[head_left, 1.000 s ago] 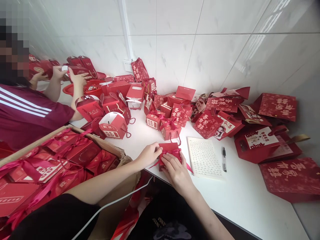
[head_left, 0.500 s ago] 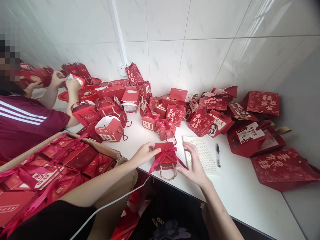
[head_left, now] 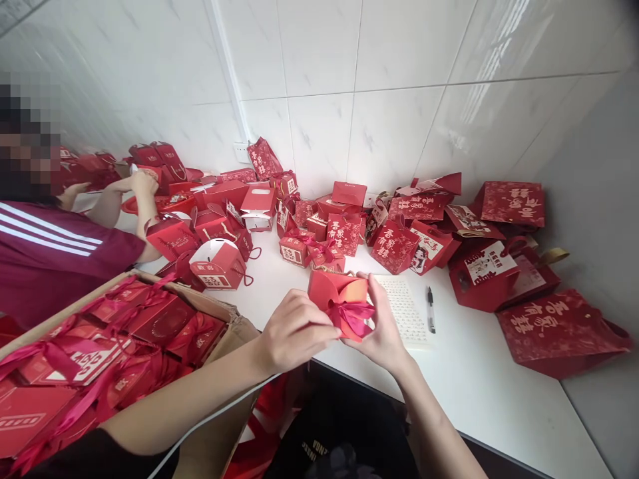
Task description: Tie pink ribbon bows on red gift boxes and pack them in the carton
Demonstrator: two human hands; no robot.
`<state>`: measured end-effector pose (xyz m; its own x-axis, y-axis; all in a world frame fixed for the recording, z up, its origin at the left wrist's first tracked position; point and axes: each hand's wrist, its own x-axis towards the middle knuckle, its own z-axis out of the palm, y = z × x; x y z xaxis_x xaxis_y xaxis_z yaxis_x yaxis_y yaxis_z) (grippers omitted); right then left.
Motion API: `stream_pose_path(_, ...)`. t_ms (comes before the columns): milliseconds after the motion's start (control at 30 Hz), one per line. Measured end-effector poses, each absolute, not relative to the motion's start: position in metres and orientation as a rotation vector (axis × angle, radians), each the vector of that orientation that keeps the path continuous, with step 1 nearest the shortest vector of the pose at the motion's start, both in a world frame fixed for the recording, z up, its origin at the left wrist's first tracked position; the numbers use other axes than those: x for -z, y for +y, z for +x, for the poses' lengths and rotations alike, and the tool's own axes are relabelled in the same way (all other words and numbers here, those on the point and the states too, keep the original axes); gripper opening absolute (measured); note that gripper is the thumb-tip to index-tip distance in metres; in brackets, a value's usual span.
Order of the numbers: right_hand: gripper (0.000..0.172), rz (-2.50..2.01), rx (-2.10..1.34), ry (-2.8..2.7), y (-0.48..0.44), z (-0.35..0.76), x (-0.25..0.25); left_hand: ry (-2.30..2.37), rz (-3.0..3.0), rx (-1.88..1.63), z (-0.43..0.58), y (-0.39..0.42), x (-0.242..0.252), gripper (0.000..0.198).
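Note:
A small red gift box [head_left: 322, 287], tilted up off the table's front part, is between my two hands. Its magenta ribbon [head_left: 352, 318] is tied in a bow on the side facing me, and a bit of twisted rope handle shows at the far edge. My right hand [head_left: 382, 332] is wrapped round the box's right side, thumb and fingers gripping it. At the left, my left hand [head_left: 299, 330] has its fingers curled and pinched at the ribbon's left part; the fingertips partly hide what they hold.
An open cardboard carton [head_left: 234, 326] of ribboned boxes stands at the left. Red boxes [head_left: 217, 264] and bags [head_left: 394, 246] line the wall. A written notebook [head_left: 399, 309] and pen [head_left: 430, 309] lie at right. A co-worker [head_left: 64, 253] works at far left.
The gift box has been lifted and tipped, its handle now at the far side. My right hand has closed round it, and my left hand has come to the ribbon.

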<state>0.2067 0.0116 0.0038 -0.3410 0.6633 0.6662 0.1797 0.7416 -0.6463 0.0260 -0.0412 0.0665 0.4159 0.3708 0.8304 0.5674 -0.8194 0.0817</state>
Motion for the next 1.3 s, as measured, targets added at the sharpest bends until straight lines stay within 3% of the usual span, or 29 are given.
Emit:
stream_pose_path(233,0.093,-0.614,-0.477,-1.772,-0.009,0.226,-0.039,-0.589,-2.337,1.254,0.054,-0.059,-0.120,0.011)
stream_pose_path(467,0.094,-0.673,-0.380,-1.750,-0.015,0.243,-0.041,-0.534,-2.399,1.303,0.064,-0.055,-0.116,0.012)
stream_pose_path(633,0.100,-0.767,-0.469,-1.786,-0.015,0.254,-0.049,-1.126,-2.754,1.513,0.056,-0.038,-0.116,0.090)
stream_pose_path(700,0.097,-0.786,-0.549,-1.801,-0.012,0.255,-0.051,-1.501,-3.018,1.466,0.050,-0.030,-0.119,0.095)
stream_pose_path(767,0.095,-0.744,-0.668,-1.809,-0.008,0.255,-0.052,-1.859,-3.099,1.616,0.044,-0.022,-0.119,0.088)
stream_pose_path(900,0.078,-0.654,-0.879,-1.745,0.003,0.254,-0.038,-2.653,-2.402,2.512,0.023,-0.016,-0.117,0.058)
stream_pose_path(1000,0.058,-0.935,-0.876,-1.758,0.011,0.255,-0.002,-3.034,-1.521,3.000,-0.001,-0.026,-0.122,0.052)
stream_pose_path(1100,0.052,-1.109,-0.809,-1.867,0.016,0.253,0.053,-3.079,-0.955,3.177,-0.026,-0.046,-0.130,0.057)
stream_pose_path(1300,0.037,-1.024,-0.280,-1.994,0.009,0.241,0.133,-2.817,-0.567,3.326,-0.061,-0.089,-0.130,0.060)
